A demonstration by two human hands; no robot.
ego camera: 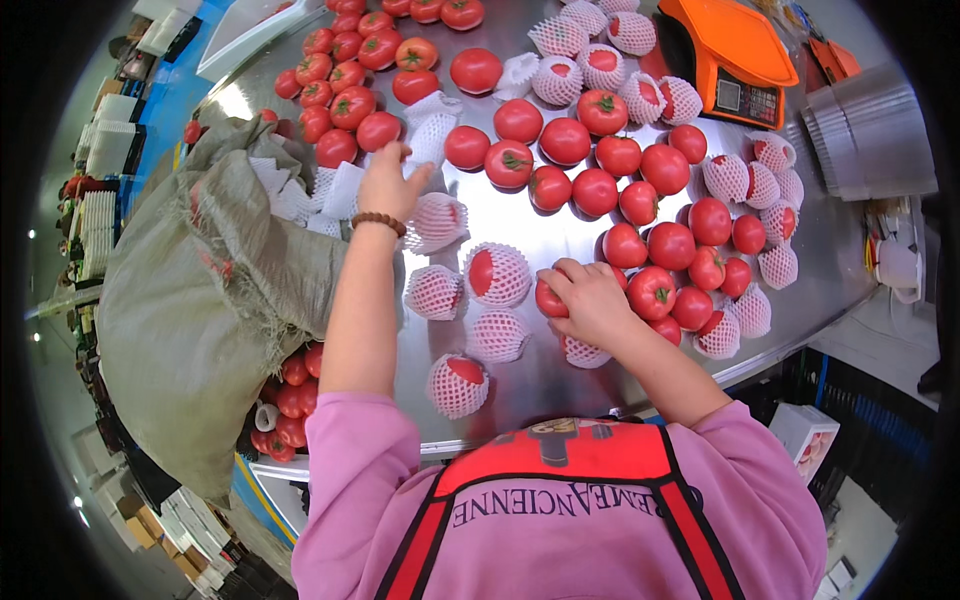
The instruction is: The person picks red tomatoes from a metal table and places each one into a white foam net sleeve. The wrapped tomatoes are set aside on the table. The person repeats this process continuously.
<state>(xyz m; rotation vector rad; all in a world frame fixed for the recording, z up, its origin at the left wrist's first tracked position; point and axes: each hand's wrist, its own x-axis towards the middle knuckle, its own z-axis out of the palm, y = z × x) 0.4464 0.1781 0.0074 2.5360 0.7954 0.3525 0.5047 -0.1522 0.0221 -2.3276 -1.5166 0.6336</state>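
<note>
My right hand (592, 304) is closed around a red tomato (551, 298) low on the steel table (517, 397). A tomato in a white foam net (585, 352) lies just below that hand. My left hand (390, 184), a beaded bracelet at its wrist, is over the left side with thumb and fingers apart. Beside it are empty foam net sleeves (341, 191) and a bare tomato (379, 131). Several netted tomatoes (499, 274) sit between my forearms. Bare tomatoes (595, 192) spread across the middle and right, with more netted ones (763, 185) along the right.
A grey woven sack (187, 315) bulges over the table's left edge, with tomatoes (292, 401) below it. An orange weighing scale (739, 60) stands at the far right, beside stacked clear plastic containers (870, 135). A white foam box (251, 34) is at the far left.
</note>
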